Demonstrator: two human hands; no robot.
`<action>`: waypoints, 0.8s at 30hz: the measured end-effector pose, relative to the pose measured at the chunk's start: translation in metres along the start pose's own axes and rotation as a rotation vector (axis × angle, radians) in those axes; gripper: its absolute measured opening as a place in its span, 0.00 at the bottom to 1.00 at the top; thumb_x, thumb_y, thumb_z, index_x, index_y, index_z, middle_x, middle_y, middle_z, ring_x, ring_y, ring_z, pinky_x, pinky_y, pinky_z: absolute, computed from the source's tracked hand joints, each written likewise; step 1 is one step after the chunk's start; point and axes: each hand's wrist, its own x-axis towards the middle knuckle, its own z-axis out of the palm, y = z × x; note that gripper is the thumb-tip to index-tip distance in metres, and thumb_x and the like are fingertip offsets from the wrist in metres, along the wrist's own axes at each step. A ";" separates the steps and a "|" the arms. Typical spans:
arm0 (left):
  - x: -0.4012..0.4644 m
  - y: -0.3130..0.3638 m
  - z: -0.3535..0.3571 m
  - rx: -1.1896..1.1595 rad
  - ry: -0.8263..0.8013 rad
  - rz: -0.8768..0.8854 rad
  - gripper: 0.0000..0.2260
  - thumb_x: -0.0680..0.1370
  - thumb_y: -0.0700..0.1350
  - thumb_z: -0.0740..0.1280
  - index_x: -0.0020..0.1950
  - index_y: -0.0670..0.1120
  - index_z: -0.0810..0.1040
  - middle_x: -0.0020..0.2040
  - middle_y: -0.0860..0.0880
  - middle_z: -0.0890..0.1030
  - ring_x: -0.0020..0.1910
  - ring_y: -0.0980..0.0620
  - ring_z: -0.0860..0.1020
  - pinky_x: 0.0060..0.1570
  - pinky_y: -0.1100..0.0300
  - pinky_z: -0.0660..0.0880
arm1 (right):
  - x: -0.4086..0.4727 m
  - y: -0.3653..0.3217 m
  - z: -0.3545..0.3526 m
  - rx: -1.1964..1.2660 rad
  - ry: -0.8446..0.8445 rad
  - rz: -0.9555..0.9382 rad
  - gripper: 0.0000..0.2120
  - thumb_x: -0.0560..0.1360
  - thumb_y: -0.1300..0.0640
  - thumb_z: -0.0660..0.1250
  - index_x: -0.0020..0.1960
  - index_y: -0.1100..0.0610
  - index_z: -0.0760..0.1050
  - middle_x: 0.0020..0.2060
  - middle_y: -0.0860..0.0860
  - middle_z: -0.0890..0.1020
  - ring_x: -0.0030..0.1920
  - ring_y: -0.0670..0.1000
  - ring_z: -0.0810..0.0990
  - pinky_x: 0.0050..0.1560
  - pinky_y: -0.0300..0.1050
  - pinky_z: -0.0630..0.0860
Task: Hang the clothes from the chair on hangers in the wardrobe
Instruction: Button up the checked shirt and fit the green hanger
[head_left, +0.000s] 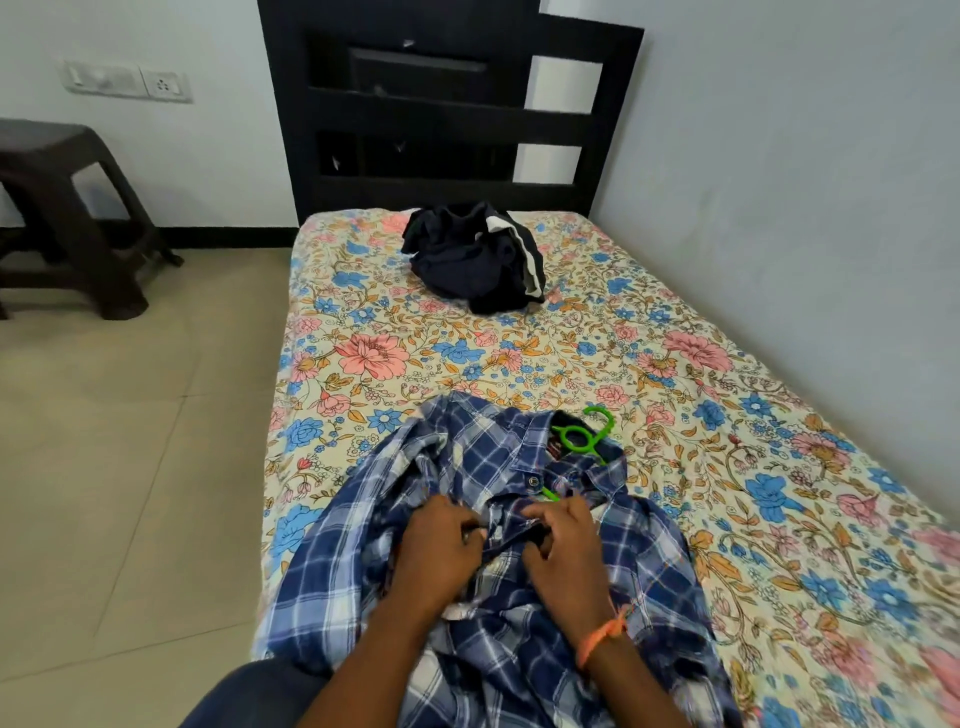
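Both forearms reach in from the bottom edge over a blue-and-white plaid shirt (498, 597) spread on the near end of the bed (675, 415). Left hand (439, 545) lies knuckles-up on the shirt's left front, its fingers curled inward and pinching the fabric edge beside the placket. Right hand (563, 543) sits just beside it, fingers bent down and gripping the opposite front edge; the two hands nearly meet at the shirt's middle. An orange thread band (602, 636) circles the right wrist. A dark blue trouser knee (249, 696) shows at the lower left corner.

A bright green plastic hanger (576, 439) sits inside the shirt's collar, its hook and ring sticking out beyond the neck opening onto the floral bedsheet; part of one green arm shows through the open front just above the right hand. A small label lies inside the collar, too blurred to read, and no other writing is legible.

Farther up the bed, near the black headboard (447, 104), lies a crumpled dark garment with white stripes (478, 260). A dark brown plastic stool (67, 218) stands on the tiled floor to the left, below a white wall switch plate (127, 80).
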 end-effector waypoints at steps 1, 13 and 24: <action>-0.001 0.002 0.000 -0.044 -0.006 -0.001 0.06 0.77 0.45 0.69 0.50 0.49 0.85 0.48 0.49 0.82 0.43 0.55 0.79 0.52 0.61 0.78 | -0.005 0.001 0.004 -0.021 0.042 -0.031 0.17 0.70 0.71 0.72 0.54 0.57 0.80 0.47 0.46 0.70 0.40 0.38 0.72 0.45 0.21 0.67; -0.008 0.012 0.006 0.145 -0.170 0.153 0.14 0.79 0.40 0.61 0.58 0.56 0.80 0.38 0.52 0.78 0.40 0.50 0.78 0.56 0.42 0.76 | -0.015 0.010 0.018 -0.014 0.283 -0.137 0.12 0.68 0.69 0.77 0.50 0.61 0.84 0.41 0.55 0.86 0.39 0.48 0.83 0.41 0.39 0.81; 0.015 0.025 0.016 0.062 -0.021 0.089 0.07 0.79 0.51 0.66 0.51 0.52 0.84 0.45 0.54 0.84 0.42 0.55 0.80 0.46 0.57 0.78 | -0.015 0.023 0.024 -0.045 0.269 -0.116 0.10 0.72 0.72 0.69 0.48 0.60 0.81 0.42 0.51 0.81 0.41 0.46 0.77 0.49 0.22 0.67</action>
